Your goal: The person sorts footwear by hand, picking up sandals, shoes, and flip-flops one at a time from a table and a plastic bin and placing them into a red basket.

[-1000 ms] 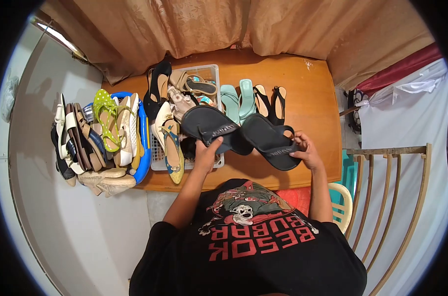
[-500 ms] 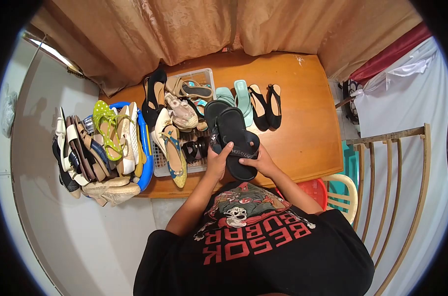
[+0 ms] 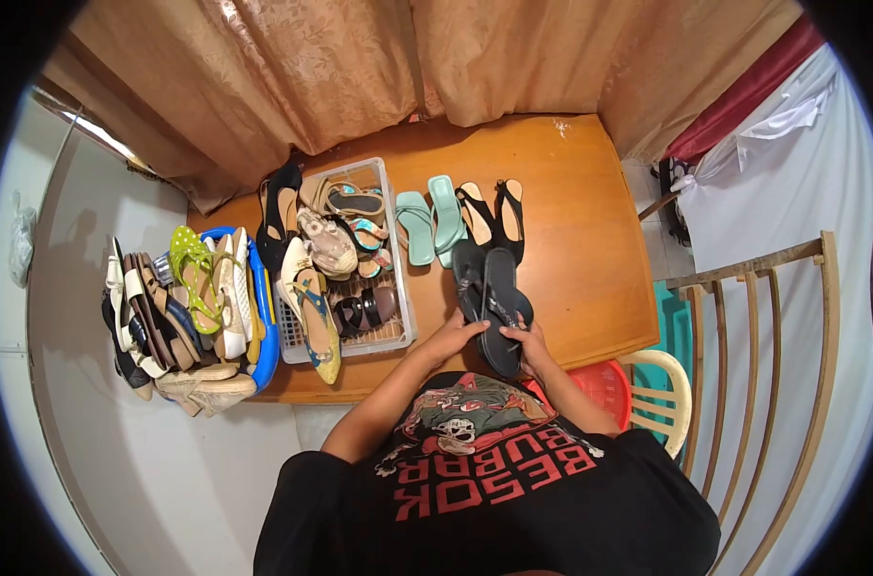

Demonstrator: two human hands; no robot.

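A pair of black flip-flops (image 3: 500,298) is held between my two hands near the table's front edge, soles partly overlapping and toes pointing away from me. My left hand (image 3: 459,336) grips the near left side, thumb on top. On the right side my right hand (image 3: 530,348) is closed round the heel end, its thumb also on top. Just beyond stand mint-green slide sandals (image 3: 416,230) and black slingback shoes (image 3: 511,216), side by side on the table. The flip-flops' far ends overlap the front of these shoes in my view.
A clear plastic basket (image 3: 398,288) full of mixed shoes stands left of centre on the wooden table (image 3: 590,250). Farther left, a blue basket (image 3: 266,350) overflows with more shoes. A red stool (image 3: 605,389), a cream chair (image 3: 669,384) and a wooden rack (image 3: 755,317) are at the right.
Both hands have moved the flip-flops to the right, away from the clear basket, and turned them. The mint-green sandals are now less covered.
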